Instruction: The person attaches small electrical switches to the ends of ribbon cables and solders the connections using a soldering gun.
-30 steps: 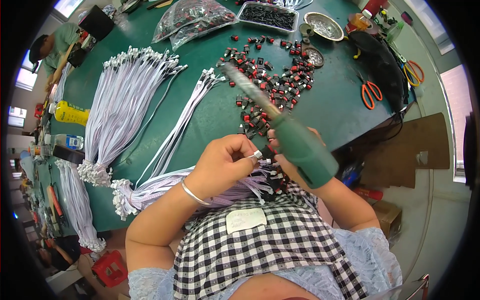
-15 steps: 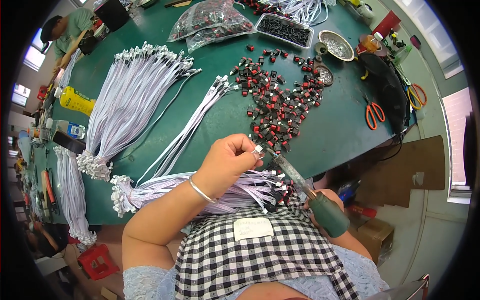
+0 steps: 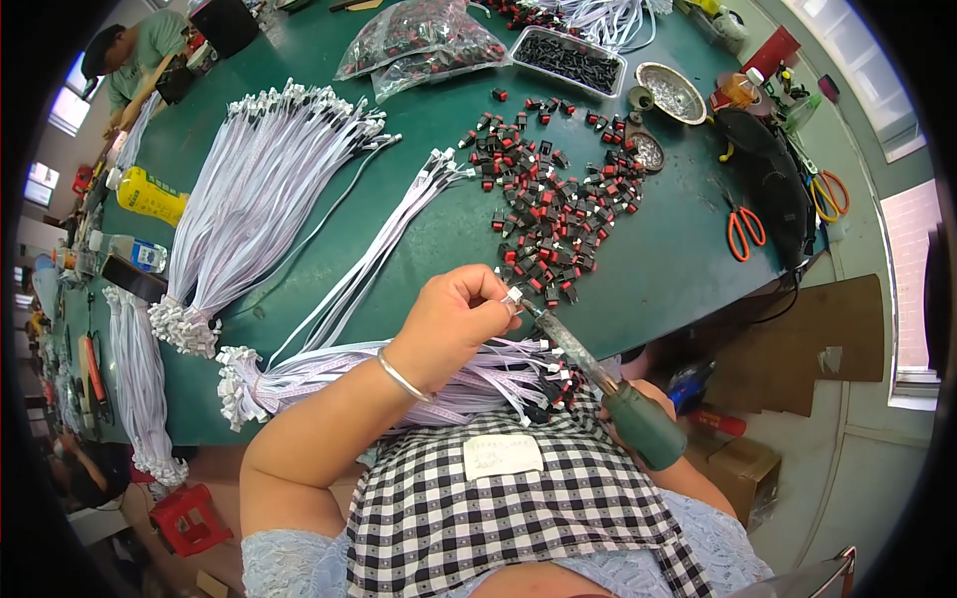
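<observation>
My left hand [image 3: 461, 317] is closed in a pinch, holding a small white connector [image 3: 513, 296] between thumb and fingertips. A soldering iron [image 3: 646, 427] with a green handle and a worn metal shaft is in my right hand [image 3: 657, 393], which is partly hidden behind the handle. The iron's tip points up and left and is at or right beside the connector; contact is too small to tell. Below my left forearm lies a bundle of white flat cables [image 3: 478, 384], with dark and red ends near the iron. Red-and-black rocker switches [image 3: 553, 199] are heaped just beyond the hands.
A large white cable bundle [image 3: 264, 199] and a thinner one [image 3: 384, 239] lie at left. Farther back are bagged switches [image 3: 424, 45], a tray of black parts [image 3: 568, 62] and a metal dish [image 3: 671, 92]. Orange-handled scissors [image 3: 745, 231] lie right. Another person [image 3: 145, 65] works far left.
The soldering iron has shifted slightly left, bringing its tip closer to the white connector. My left hand keeps its pinch and has barely moved.
</observation>
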`<control>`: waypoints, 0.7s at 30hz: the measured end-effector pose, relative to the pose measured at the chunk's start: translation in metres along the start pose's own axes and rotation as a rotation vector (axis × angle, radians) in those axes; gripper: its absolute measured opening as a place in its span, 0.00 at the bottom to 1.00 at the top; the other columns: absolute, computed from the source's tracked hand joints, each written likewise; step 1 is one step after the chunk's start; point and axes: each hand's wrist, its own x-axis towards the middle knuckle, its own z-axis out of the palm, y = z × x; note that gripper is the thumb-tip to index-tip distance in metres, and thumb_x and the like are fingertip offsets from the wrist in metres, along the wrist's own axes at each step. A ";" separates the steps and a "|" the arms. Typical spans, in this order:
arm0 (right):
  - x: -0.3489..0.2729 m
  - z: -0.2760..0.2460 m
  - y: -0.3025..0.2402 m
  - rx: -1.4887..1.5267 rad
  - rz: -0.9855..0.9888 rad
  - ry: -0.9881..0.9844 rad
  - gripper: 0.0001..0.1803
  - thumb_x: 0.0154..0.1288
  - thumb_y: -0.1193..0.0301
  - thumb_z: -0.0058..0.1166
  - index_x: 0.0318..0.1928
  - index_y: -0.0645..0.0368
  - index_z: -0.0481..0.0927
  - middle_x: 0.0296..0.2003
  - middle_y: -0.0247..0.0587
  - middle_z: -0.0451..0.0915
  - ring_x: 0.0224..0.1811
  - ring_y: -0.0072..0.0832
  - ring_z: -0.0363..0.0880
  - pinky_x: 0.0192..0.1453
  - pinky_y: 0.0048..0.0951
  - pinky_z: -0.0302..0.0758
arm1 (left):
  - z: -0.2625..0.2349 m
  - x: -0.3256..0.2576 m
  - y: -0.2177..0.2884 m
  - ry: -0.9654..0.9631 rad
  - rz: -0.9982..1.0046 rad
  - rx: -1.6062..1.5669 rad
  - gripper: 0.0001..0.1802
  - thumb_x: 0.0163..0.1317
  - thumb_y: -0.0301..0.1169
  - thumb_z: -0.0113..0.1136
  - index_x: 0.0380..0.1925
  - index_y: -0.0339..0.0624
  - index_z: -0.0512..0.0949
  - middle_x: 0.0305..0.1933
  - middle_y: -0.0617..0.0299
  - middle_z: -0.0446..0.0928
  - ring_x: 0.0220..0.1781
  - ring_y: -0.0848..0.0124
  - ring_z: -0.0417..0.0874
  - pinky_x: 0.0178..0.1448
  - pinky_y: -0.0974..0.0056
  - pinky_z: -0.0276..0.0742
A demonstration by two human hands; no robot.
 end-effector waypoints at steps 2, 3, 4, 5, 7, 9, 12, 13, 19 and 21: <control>0.005 -0.002 -0.005 -0.099 -0.064 -0.008 0.28 0.44 0.71 0.62 0.49 0.56 0.69 0.35 0.41 0.78 0.36 0.36 0.79 0.38 0.30 0.74 | -0.002 0.001 -0.003 -0.004 0.000 0.008 0.04 0.57 0.23 0.54 0.24 0.38 0.71 0.32 0.62 0.74 0.34 0.74 0.77 0.41 0.71 0.73; 0.009 -0.003 -0.010 -0.198 -0.130 -0.014 0.28 0.45 0.70 0.62 0.49 0.57 0.69 0.35 0.41 0.78 0.35 0.35 0.79 0.38 0.29 0.74 | -0.004 0.002 -0.004 0.000 -0.015 0.024 0.04 0.57 0.23 0.54 0.24 0.39 0.71 0.33 0.62 0.74 0.34 0.74 0.77 0.40 0.71 0.73; 0.011 -0.002 -0.016 -0.198 -0.129 -0.014 0.28 0.45 0.70 0.62 0.49 0.57 0.69 0.35 0.41 0.78 0.35 0.35 0.79 0.38 0.29 0.74 | -0.004 0.003 -0.005 0.002 -0.031 0.040 0.04 0.57 0.23 0.54 0.24 0.39 0.71 0.33 0.62 0.74 0.34 0.74 0.77 0.40 0.71 0.73; 0.014 0.000 -0.023 0.007 -0.161 0.100 0.27 0.48 0.67 0.62 0.49 0.59 0.68 0.32 0.40 0.77 0.34 0.31 0.78 0.38 0.28 0.74 | -0.004 0.003 -0.004 0.002 -0.031 0.041 0.04 0.57 0.23 0.54 0.24 0.39 0.71 0.33 0.62 0.74 0.34 0.74 0.77 0.40 0.71 0.73; 0.023 -0.008 -0.043 0.211 -0.193 0.213 0.27 0.51 0.64 0.61 0.49 0.61 0.68 0.29 0.40 0.76 0.33 0.27 0.77 0.37 0.28 0.75 | -0.004 0.002 -0.001 -0.007 0.000 0.013 0.04 0.56 0.23 0.55 0.24 0.39 0.71 0.33 0.62 0.74 0.34 0.74 0.77 0.40 0.71 0.73; 0.043 -0.022 -0.064 0.538 -0.057 0.041 0.33 0.53 0.56 0.59 0.54 0.58 0.62 0.36 0.43 0.74 0.35 0.29 0.76 0.41 0.31 0.74 | -0.005 -0.003 0.001 -0.009 -0.006 0.013 0.04 0.56 0.23 0.55 0.24 0.39 0.71 0.33 0.62 0.74 0.34 0.74 0.76 0.40 0.71 0.73; 0.069 -0.015 -0.077 0.794 -0.025 0.171 0.21 0.57 0.64 0.56 0.47 0.63 0.69 0.38 0.39 0.75 0.38 0.25 0.75 0.43 0.26 0.72 | -0.002 -0.004 0.003 -0.052 -0.019 0.006 0.04 0.56 0.24 0.56 0.24 0.39 0.71 0.33 0.62 0.74 0.34 0.75 0.76 0.41 0.70 0.73; 0.081 -0.011 -0.081 0.797 -0.024 0.173 0.21 0.57 0.64 0.56 0.47 0.63 0.69 0.38 0.39 0.75 0.38 0.25 0.75 0.43 0.26 0.72 | -0.002 -0.005 0.003 -0.073 -0.021 -0.006 0.04 0.56 0.24 0.56 0.24 0.39 0.71 0.33 0.62 0.74 0.33 0.75 0.76 0.41 0.70 0.73; 0.129 0.019 -0.115 0.240 -0.260 0.122 0.26 0.47 0.80 0.60 0.49 0.63 0.68 0.43 0.41 0.71 0.41 0.28 0.75 0.45 0.27 0.72 | -0.001 -0.011 0.009 -0.101 -0.053 -0.029 0.05 0.56 0.25 0.56 0.23 0.40 0.71 0.33 0.64 0.75 0.33 0.76 0.75 0.42 0.69 0.74; 0.134 0.025 -0.120 0.404 -0.223 0.127 0.24 0.47 0.79 0.60 0.48 0.64 0.69 0.45 0.40 0.69 0.45 0.30 0.73 0.46 0.30 0.71 | 0.000 -0.011 0.009 -0.108 -0.063 -0.043 0.05 0.56 0.25 0.56 0.23 0.40 0.71 0.33 0.64 0.75 0.33 0.76 0.75 0.42 0.69 0.74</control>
